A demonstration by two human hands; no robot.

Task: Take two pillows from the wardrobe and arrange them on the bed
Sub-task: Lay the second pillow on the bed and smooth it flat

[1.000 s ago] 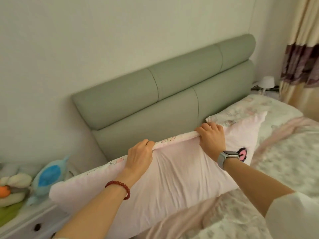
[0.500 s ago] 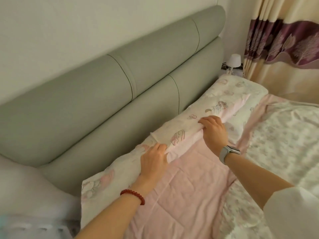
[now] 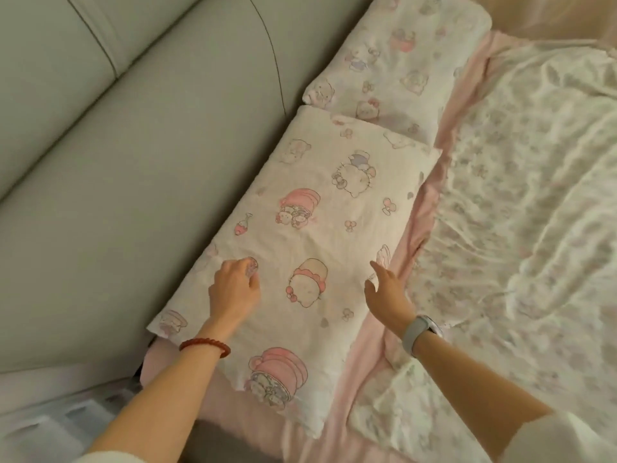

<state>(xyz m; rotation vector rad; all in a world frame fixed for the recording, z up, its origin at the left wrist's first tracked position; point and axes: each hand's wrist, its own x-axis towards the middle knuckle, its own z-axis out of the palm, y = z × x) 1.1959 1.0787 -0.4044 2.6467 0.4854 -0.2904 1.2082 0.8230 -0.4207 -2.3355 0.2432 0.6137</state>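
Observation:
Two cream pillows with pink cartoon prints lie flat, end to end, along the green headboard (image 3: 133, 135). The near pillow (image 3: 317, 202) fills the middle of the view, and the far pillow (image 3: 400, 55) touches its far end. My left hand (image 3: 235, 289) rests on the near pillow by its headboard side, fingers curled with nothing visible in them. My right hand (image 3: 387, 289) hovers at the pillow's right edge with the fingers spread and holds nothing.
A pink sheet (image 3: 417, 212) shows beside the pillows. A rumpled floral quilt (image 3: 517, 195) covers the bed to the right. The blurred top of a white nightstand (image 3: 50, 422) sits at the bottom left, below the headboard.
The near pillow was held up on edge by both hands; now it lies flat against the headboard. Both hands have let go of it, and the view has tilted down.

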